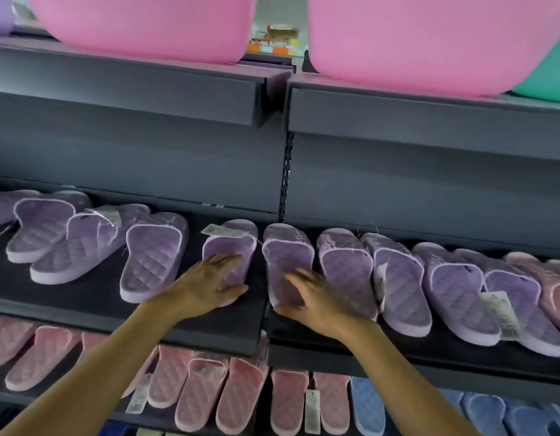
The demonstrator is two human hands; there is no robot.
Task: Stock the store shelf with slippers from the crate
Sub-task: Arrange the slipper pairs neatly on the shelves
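A dark store shelf (83, 297) is seen from above, divided by a slotted upright (284, 184). The shelf is already lined with lilac slippers: a loose group left of the upright (152, 256) and a tighter row right of it (398, 278).

Just left of the upright, one lilac slipper (233, 250) is pressed down by the left hand (209, 280), with fingers laid straight and nothing clutched. Just right of the upright, a second lilac slipper (288, 256) is covered by the right hand (319, 302). This hand is blurred, and its fingers seem spread flat rather than closed.

Below the upright, a lower tier is filled with pink slippers (190, 391) and blue slippers (366, 404). Stocking is judged well advanced, with this pair being set in place. The crate is not in view, so what is left cannot be told
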